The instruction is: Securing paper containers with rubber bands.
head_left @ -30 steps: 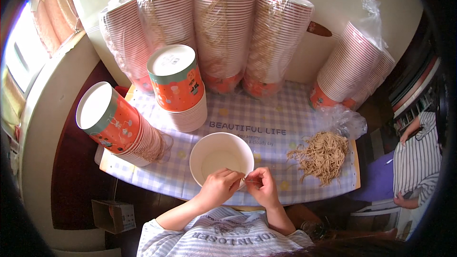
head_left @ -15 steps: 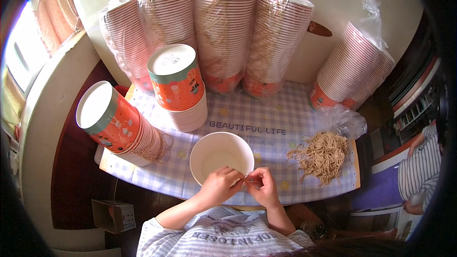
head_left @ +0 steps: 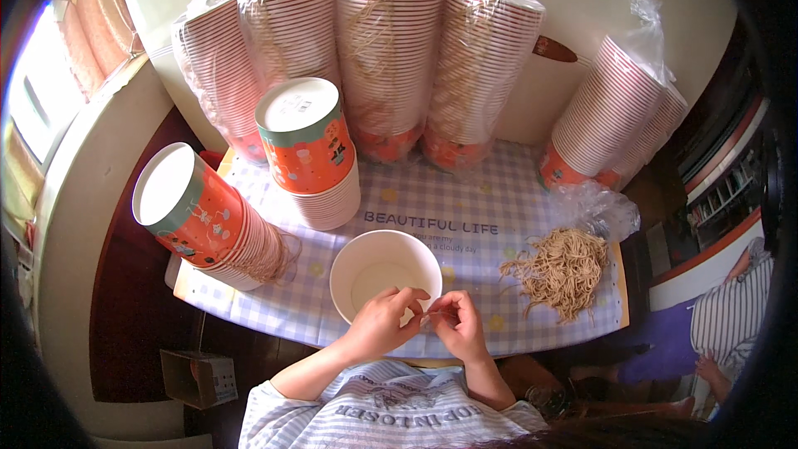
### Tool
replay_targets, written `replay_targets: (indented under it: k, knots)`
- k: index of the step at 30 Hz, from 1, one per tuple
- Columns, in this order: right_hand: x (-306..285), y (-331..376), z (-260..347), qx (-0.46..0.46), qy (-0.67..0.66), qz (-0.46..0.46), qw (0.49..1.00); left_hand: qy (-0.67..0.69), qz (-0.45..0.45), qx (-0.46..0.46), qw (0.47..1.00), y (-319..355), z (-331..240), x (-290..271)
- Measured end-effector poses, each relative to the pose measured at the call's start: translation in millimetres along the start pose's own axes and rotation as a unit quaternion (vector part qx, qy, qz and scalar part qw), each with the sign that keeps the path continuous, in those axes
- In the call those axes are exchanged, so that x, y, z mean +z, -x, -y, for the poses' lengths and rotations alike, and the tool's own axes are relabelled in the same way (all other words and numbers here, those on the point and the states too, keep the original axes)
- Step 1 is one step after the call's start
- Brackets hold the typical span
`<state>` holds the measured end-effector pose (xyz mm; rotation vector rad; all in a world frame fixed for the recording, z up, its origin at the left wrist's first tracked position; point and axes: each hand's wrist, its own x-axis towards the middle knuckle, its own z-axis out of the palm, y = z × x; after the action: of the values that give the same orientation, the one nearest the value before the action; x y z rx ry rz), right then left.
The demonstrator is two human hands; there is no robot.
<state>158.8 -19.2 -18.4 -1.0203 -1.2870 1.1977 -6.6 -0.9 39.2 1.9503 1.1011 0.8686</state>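
A white-lined paper bucket (head_left: 386,266) stands mouth up at the near middle of the table. My left hand (head_left: 384,322) reaches over its near right rim, thumb and forefinger pinched. Against it, just outside the rim, my right hand (head_left: 457,324) is closed in a pinch too. The fingertips of both hands meet at something thin and small, too hidden to name. To the right lies a loose heap of tan cords (head_left: 567,270). At the left leans an upside-down stack of orange and green paper buckets (head_left: 212,216), with tan cords hanging at its side.
A second upturned bucket stack (head_left: 306,150) stands behind the open bucket. Several bagged bucket stacks (head_left: 386,58) line the wall, with more bagged stacks (head_left: 603,108) at the right. A crumpled plastic bag (head_left: 594,209) touches the cord heap. Another person (head_left: 731,308) sits at far right.
My fingertips have shifted slightly at the bucket's rim, with the left fingers a little more raised. The other person at far right has moved their arm and leg.
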Motion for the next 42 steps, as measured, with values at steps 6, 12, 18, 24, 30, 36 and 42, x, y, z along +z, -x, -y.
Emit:
replay_targets:
  k: [6,12,18,24,30,36,42]
  knots:
    - [-1,1,5,0.025,0.007,0.021,0.999,0.066,0.041,-0.013,0.997,-3,3,-6]
    - [-1,-1,8,-0.006,0.066,0.011,0.998,0.138,0.06,-0.035,0.988,-3,7,-9]
    - [0,0,5,-0.029,0.078,0.022,0.996,0.204,0.066,-0.049,0.975,-2,18,-5]
    - [-2,3,11,-0.032,0.108,0.028,0.993,0.267,0.066,-0.041,0.96,-2,26,0]
    - [0,0,25,-0.104,0.093,0.022,0.99,0.272,0.064,-0.028,0.96,-1,28,0]
    - [-2,0,24,-0.133,0.141,0.016,0.981,0.229,0.066,-0.018,0.971,-2,23,-1]
    - [0,-1,25,-0.108,0.088,-0.003,0.99,0.188,0.074,-0.017,0.979,-5,16,-6]
